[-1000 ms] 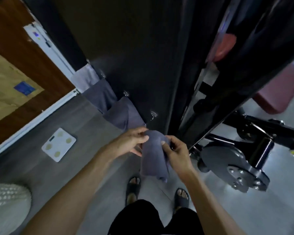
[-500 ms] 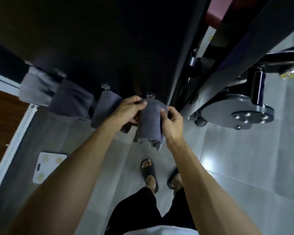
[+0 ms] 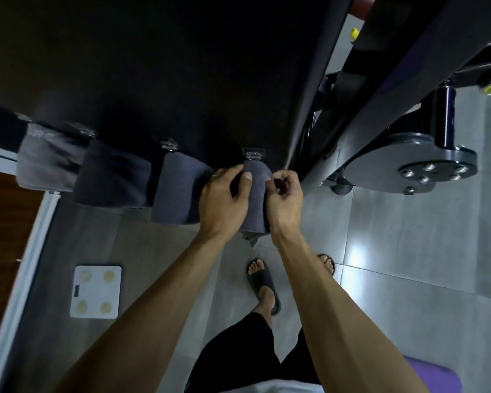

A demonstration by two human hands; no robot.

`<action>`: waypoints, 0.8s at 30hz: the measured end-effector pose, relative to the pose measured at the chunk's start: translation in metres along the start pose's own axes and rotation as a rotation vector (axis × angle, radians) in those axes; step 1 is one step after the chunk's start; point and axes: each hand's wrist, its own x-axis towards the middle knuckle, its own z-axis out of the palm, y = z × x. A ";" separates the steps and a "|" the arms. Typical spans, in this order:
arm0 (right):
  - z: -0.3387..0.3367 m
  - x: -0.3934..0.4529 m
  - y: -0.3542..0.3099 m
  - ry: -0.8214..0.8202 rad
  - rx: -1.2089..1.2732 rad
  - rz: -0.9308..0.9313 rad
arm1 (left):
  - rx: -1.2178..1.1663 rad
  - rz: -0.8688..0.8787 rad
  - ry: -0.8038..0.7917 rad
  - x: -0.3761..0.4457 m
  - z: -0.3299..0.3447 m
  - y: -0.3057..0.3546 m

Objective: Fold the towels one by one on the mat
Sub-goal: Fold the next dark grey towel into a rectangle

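A dark grey towel (image 3: 256,194) hangs from a small hook (image 3: 254,155) on a black wall panel. My left hand (image 3: 224,199) grips its left edge with thumb and fingers. My right hand (image 3: 285,198) pinches its right edge near the top. Three more grey towels hang on hooks further left: one beside my left hand (image 3: 176,191), a darker one (image 3: 114,174), and a blurred one (image 3: 44,160). A corner of a purple mat (image 3: 434,378) shows at the bottom right.
A white bathroom scale (image 3: 96,290) lies on the grey tiled floor at lower left. Black gym machine with a round base plate (image 3: 408,163) stands to the right. My feet in dark slippers (image 3: 262,282) are below the towel. A wooden door is at far left.
The view has tilted further down and closer to the wall. Both hands have risen with the towel's top to just under the hook. The purple mat has come into view.
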 end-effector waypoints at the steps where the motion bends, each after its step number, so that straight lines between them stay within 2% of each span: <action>1: 0.002 -0.001 0.000 0.011 -0.019 -0.020 | 0.009 -0.001 -0.043 -0.002 0.000 0.001; 5: 0.006 -0.003 0.004 0.085 -0.231 -0.107 | 0.037 -0.021 -0.135 -0.001 -0.002 0.000; 9: -0.002 -0.005 -0.003 -0.188 -0.033 0.009 | -0.056 -0.014 -0.252 0.004 -0.008 -0.008; 12: -0.007 -0.003 -0.003 -0.279 0.065 0.068 | -0.062 0.010 -0.347 0.007 -0.013 -0.017; 15: -0.007 0.002 -0.004 -0.334 -0.005 0.101 | -0.002 0.033 -0.438 0.013 -0.017 -0.022; 19: -0.010 0.001 -0.003 -0.384 -0.138 0.086 | -0.061 -0.062 -0.551 0.019 -0.023 -0.023; 22: -0.014 -0.001 -0.004 -0.441 -0.204 0.070 | -0.151 -0.094 -0.548 0.021 -0.026 -0.019; 24: -0.019 -0.001 -0.007 -0.457 -0.302 0.002 | -0.093 -0.077 -0.518 0.022 -0.028 -0.016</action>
